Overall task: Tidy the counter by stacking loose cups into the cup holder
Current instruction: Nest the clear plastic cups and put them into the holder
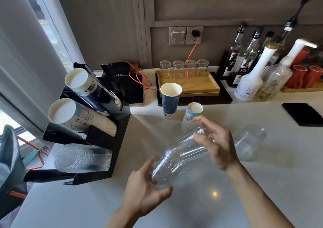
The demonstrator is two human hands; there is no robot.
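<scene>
Nested clear cups (180,154) gripped mid-frame: left hand (145,191) fingers curled round base end, right hand (216,145) curled round top. Seat squarely, then slide into lower-left cup holder (97,173).

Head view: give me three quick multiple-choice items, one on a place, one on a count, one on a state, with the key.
1. Where does the loose clear cup lie?
A. In the cup holder
B. On the counter, beyond the right hand
C. On the wooden tray

2. How many paper cups stand loose on the counter?
A. Two
B. Four
C. None

3. What are the hands doing?
A. Both idle
B. Both holding the clear cup stack
C. Only the left hand holds it

Key: 1 B, it lies on its side there. 2 A, the blue cup and the white cup. 3 B, one hand grips each end.
</scene>
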